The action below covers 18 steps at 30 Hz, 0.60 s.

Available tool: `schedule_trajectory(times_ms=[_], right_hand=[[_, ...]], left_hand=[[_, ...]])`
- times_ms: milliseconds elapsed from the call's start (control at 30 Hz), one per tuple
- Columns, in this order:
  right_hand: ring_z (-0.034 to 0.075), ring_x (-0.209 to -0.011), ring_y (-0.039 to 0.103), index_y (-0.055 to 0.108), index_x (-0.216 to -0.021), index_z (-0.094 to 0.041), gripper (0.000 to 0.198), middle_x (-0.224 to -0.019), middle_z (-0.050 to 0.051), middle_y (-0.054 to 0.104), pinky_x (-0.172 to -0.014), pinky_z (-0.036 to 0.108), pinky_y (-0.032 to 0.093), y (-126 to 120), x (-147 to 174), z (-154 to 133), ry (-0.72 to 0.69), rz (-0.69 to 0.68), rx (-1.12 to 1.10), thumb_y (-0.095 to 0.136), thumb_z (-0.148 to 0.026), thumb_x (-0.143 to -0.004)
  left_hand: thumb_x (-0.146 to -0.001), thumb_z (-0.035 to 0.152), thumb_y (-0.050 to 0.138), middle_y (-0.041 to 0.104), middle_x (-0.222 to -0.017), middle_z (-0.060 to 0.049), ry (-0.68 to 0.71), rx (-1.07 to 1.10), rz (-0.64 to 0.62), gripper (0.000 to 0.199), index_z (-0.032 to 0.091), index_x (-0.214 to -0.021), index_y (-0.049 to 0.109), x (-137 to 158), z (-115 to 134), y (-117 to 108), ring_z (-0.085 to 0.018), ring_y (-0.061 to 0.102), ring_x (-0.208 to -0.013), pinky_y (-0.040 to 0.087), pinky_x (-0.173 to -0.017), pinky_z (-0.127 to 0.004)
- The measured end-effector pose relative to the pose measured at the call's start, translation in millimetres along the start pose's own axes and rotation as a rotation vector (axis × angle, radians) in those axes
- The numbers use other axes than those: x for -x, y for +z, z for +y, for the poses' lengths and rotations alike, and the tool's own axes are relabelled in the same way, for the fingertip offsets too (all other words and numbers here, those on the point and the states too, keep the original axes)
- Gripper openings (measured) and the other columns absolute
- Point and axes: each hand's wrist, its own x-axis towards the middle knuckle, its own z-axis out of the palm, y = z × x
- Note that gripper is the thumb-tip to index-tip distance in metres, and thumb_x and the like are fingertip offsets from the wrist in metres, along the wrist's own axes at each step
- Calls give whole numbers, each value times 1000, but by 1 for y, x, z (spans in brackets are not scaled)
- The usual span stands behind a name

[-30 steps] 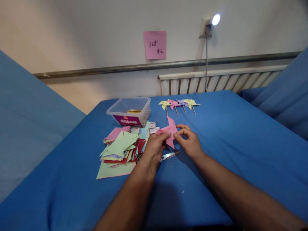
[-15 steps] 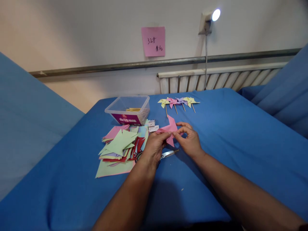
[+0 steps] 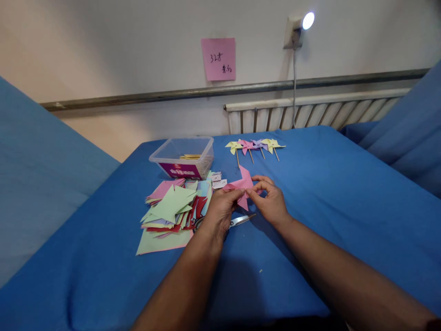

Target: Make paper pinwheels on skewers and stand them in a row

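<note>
My left hand [image 3: 221,208] and right hand [image 3: 272,202] close together, both pinching a pink pinwheel [image 3: 246,178], scissors [image 3: 242,220] below, papers [image 3: 172,203] and tub [image 3: 184,171] leftward, four pinwheels [image 3: 259,145] beyond.

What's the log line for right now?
left hand: holds pink paper pinwheel | right hand: fingertips on it | scissors: on blue cloth, partly hidden | beyond: four stick-mounted pinwheels

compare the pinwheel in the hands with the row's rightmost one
The held pinwheel is pink; the rightmost pinwheel is yellow. The held pinwheel is off the cloth; the rightmost pinwheel lies on it. The rightmost pinwheel shows a stick; the held pinwheel shows none. Both are paper.
</note>
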Motion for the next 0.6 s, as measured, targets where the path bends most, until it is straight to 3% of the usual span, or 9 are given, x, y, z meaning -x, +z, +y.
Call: schedule_trajectory(times_ms=[133,267,400,600], right_hand=[[22,-101,58,64,-73,-21,13,-101,7,63,-90,38,42,2,1,2,59,22,-142,65,-34,-75],[17,-83,60,58,-102,-22,35,-97,4,63,-80,35,47,3,0,3,272,112,-421,67,-39,-73],[14,-72,59,56,-101,-21,39,-80,-1,61,-73,31,47,4,0,-1,366,33,-561,70,-39,-70],[16,-68,60,55,-98,-21,42,-79,1,63,-69,31,49,9,3,-1,372,-37,-570,74,-37,-64]], left_hand=[[-54,16,73,59,-57,0,-18,4,6,15,13,-64,63,-3,-3,-2,-11,53,-53,44,-53,-24],[-54,18,75,59,-58,0,-32,22,18,18,13,-67,63,-4,-5,-4,-11,54,-54,46,-55,-24],[-55,18,76,59,-57,0,-17,22,17,17,13,-65,63,-4,-5,-5,-11,54,-53,45,-53,-23],[-53,19,77,68,-69,-6,-31,43,-17,23,12,-74,69,-2,-6,0,-14,61,-61,47,-58,-25]])
